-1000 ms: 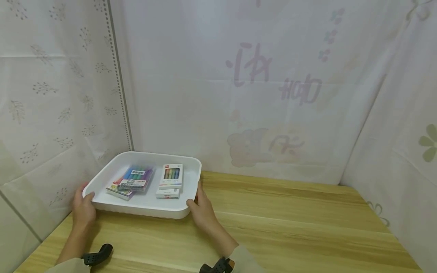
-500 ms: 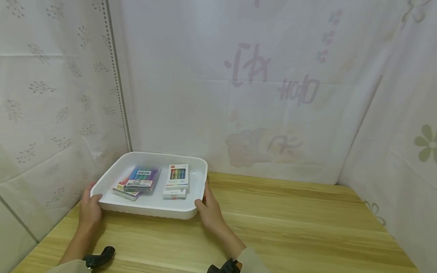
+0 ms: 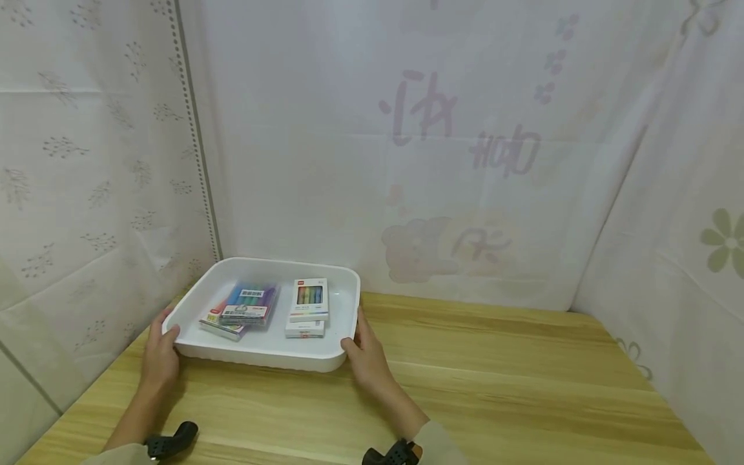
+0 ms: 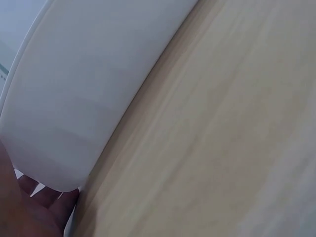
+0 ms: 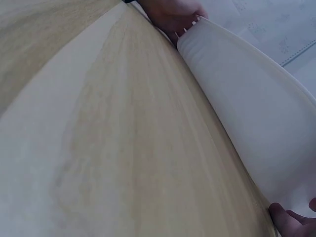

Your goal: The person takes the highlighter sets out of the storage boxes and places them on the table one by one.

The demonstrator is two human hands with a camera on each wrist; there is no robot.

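Left grip [image 3: 159, 359] and right grip [image 3: 369, 363] grasp white tray [image 3: 256, 359]; pen packs [image 3: 248, 306] and boxes [image 3: 309, 299] lie between them. Patterned cloth [image 3: 302, 161] hangs beyond both, desk [image 3: 523, 381] below.

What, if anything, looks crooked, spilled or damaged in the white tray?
Nothing looks spilled or damaged. On the left of the white tray, the pack of coloured pens lies askew over a lower pack, their edges at different angles. That looks slightly untidy, nothing worse.
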